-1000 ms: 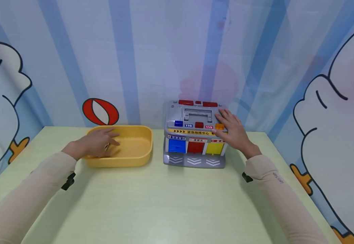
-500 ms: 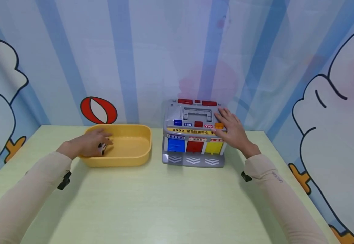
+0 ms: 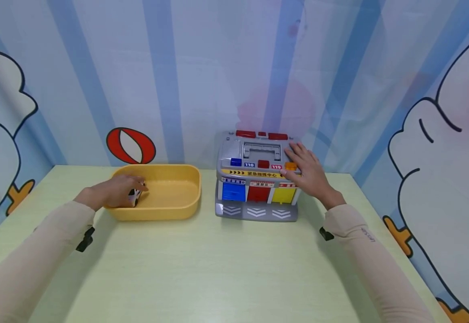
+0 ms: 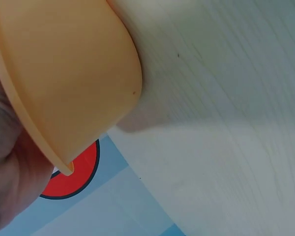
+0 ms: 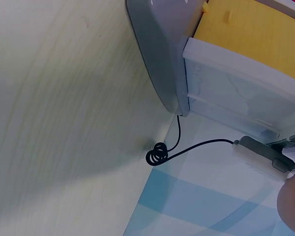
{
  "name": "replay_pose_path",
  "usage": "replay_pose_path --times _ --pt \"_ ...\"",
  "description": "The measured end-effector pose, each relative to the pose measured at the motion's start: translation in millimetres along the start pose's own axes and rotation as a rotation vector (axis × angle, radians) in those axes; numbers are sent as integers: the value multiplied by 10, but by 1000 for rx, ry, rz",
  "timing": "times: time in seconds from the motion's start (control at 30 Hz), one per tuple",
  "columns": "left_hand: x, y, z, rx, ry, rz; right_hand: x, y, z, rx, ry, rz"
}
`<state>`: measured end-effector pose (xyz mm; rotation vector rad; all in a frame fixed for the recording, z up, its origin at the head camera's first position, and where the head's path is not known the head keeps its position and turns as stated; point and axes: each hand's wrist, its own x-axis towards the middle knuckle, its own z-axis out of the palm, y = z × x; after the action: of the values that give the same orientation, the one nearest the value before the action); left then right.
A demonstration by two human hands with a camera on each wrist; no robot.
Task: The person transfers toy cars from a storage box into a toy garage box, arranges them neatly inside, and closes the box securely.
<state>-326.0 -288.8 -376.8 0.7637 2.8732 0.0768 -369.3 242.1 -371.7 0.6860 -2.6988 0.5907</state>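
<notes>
My left hand (image 3: 122, 190) reaches over the left rim of a yellow plastic basin (image 3: 178, 213). Its curled fingers grip a small white toy with black patches (image 3: 134, 196), mostly hidden by the hand. To the right stands a grey toy emergency station (image 3: 228, 152) with a carry handle and blue, red and yellow doors. On the right side of its roof rests my right hand (image 3: 308, 176), fingers spread. In the left wrist view the basin's outer wall (image 4: 73, 73) covers most of the left hand. Only a piece of the right hand (image 5: 292, 204) shows in the right wrist view.
The pale wooden table (image 3: 218, 269) backs onto a blue striped curtain (image 3: 210, 80) with cartoon prints. Beside the station, a coiled black cord (image 5: 158, 155) runs to a grey-and-white handset-like piece (image 5: 264, 157).
The left hand has moved slightly left within the basin and its fingers have closed around the small toy. The basin has shifted slightly left in view. The right hand stays on the roof.
</notes>
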Motion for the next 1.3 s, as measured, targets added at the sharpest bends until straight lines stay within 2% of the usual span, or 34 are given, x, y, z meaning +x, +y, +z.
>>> replay_pose_path --times 0.33,0.6,0.87,1.3 --pt "21 27 2 -69 -25 -71 7 7 16 2 4 3" --pt "0 -20 3 -55 -27 -35 13 7 26 8 9 6" --pt "20 -65 34 -79 42 -13 0 2 18 24 12 8" --pt "28 -46 85 -95 76 -32 -4 10 27 37 22 0"
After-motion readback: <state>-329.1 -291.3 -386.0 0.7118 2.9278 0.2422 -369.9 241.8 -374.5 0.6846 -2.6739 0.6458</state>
